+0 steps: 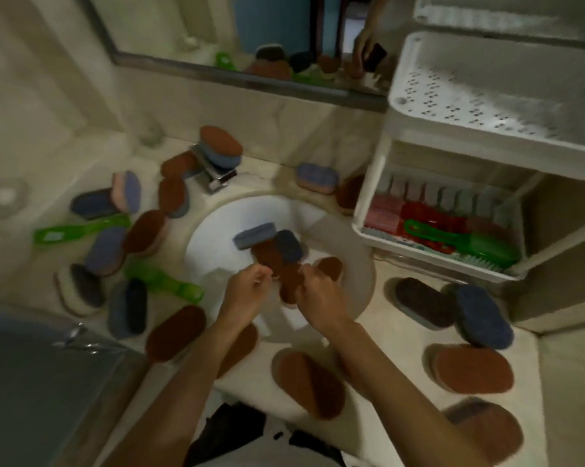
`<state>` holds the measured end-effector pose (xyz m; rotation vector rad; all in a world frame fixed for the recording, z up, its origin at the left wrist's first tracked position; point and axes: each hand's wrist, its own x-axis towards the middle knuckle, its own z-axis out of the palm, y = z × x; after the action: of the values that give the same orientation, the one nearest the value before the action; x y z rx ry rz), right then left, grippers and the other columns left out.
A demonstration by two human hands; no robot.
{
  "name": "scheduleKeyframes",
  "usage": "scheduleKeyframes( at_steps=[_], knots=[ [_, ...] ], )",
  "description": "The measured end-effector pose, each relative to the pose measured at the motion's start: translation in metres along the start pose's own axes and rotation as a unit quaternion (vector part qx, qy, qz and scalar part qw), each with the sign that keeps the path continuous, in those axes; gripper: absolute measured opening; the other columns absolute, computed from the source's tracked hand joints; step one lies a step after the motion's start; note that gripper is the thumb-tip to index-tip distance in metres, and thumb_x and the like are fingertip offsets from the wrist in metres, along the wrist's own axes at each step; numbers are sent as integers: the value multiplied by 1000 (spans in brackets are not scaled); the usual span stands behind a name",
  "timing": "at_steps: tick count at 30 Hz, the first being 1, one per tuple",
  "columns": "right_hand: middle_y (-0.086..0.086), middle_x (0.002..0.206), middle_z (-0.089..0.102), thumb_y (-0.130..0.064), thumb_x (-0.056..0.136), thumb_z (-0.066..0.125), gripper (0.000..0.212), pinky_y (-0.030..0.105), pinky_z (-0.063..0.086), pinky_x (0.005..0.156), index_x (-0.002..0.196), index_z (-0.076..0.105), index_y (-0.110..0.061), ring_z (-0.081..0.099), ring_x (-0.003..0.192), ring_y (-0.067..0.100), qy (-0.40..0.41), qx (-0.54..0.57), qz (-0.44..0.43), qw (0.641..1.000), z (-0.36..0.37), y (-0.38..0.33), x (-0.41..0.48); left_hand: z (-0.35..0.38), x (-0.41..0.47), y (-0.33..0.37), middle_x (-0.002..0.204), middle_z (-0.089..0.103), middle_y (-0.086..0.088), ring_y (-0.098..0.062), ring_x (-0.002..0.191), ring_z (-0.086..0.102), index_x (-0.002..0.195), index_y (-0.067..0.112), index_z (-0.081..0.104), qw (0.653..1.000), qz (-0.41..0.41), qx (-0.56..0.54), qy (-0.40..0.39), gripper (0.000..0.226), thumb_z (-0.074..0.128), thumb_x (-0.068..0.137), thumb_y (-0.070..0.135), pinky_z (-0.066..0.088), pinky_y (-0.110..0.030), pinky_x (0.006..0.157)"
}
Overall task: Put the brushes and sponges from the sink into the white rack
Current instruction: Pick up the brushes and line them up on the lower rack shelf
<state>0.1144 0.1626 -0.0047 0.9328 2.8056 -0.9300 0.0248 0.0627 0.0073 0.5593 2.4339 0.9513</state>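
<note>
The round white sink holds several oval sponges: a blue-grey sponge, a dark blue sponge and brown sponges. Both hands reach over the sink's near side. My left hand has its fingers curled beside a brown sponge; I cannot tell whether it holds anything. My right hand grips a brown sponge. The white rack stands at the right. Its lower tray contains a green brush, red brushes and pink sponges.
Many more sponges lie on the counter around the sink, brown and blue. Green brushes lie at the left. A chrome tap stands behind the sink with sponges on it. A mirror hangs above.
</note>
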Motion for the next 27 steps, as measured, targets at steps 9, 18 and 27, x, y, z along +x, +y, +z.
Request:
scheduleKeyframes(
  at_steps=[9, 18, 27],
  knots=[
    [15, 125, 51, -16, 92, 46, 33, 40, 44, 92, 123, 47, -5, 52, 116, 34, -120, -59, -70, 989, 86, -121, 46, -107, 32, -105, 107, 66, -15, -27, 102, 58, 106, -2, 63, 998, -41, 23, 32, 23, 48, 92, 7, 34, -21, 74],
    [15, 128, 41, -6, 90, 50, 48, 40, 46, 92, 135, 33, -7, 53, 114, 33, -162, -112, -7, 980, 158, -203, 93, -202, 83, -193, 105, 68, -23, -35, 100, 64, 104, -3, 65, 997, -52, 4, 58, 23, 49, 92, 8, 48, -39, 85],
    [13, 118, 57, -14, 89, 52, 38, 36, 48, 85, 124, 38, -7, 58, 108, 30, -111, -153, 86, 978, 160, -211, 110, -264, 160, -228, 118, 60, -27, -38, 111, 56, 113, -6, 59, 991, -3, 104, 85, 27, 49, 90, 2, 43, -43, 92]
  ],
)
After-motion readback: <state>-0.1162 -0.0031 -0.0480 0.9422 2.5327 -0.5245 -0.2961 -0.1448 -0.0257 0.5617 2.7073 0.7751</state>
